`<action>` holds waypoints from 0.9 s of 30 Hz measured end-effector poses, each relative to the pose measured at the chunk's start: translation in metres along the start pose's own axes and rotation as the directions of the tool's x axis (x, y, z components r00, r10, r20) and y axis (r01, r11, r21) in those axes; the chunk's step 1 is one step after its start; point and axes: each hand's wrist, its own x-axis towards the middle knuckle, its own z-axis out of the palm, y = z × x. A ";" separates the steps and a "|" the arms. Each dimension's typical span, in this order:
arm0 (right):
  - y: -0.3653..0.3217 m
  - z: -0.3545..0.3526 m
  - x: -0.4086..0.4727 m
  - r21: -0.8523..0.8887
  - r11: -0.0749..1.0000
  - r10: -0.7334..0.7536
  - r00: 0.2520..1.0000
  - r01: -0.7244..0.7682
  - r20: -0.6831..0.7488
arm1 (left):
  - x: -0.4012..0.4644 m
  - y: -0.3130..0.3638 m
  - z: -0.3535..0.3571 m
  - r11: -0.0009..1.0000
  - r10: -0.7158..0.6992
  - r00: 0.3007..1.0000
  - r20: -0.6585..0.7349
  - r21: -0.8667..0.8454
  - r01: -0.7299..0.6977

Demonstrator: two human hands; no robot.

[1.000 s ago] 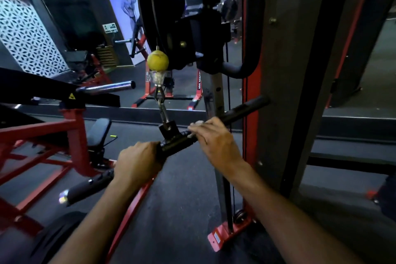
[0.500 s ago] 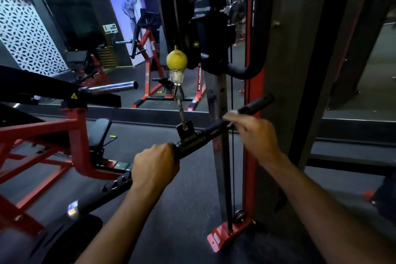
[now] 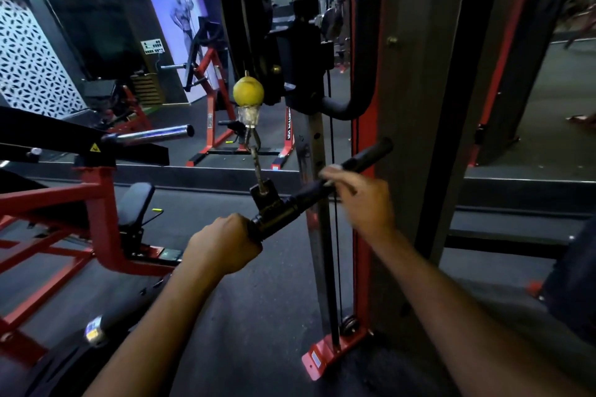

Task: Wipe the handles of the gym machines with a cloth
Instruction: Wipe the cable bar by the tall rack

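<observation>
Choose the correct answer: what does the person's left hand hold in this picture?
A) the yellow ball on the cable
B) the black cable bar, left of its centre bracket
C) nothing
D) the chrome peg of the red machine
B: the left hand has its fingers wrapped round the black bar just left of the centre bracket, well below the yellow ball.

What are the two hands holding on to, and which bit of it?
Both hold the black cable bar. The left hand grips it left of its middle link; the blurred right hand is on its right handle, a pale cloth just showing.

Dim, blue-lit background, wide-angle edge distortion
</observation>
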 end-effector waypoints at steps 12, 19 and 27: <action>-0.022 0.015 -0.024 0.133 0.991 -0.032 0.996 0.022 0.077 | 0.009 -0.001 -0.008 0.989 0.019 0.985 0.170 -0.149 0.006; 0.037 -0.030 0.026 -0.065 0.986 0.147 0.986 -0.152 -0.079 | 0.008 0.008 -0.006 0.999 -0.044 0.998 0.041 0.000 0.044; -0.018 0.028 -0.006 0.147 0.989 -0.042 0.988 0.020 0.146 | -0.006 0.012 0.003 0.986 -0.041 0.980 -0.195 0.148 0.071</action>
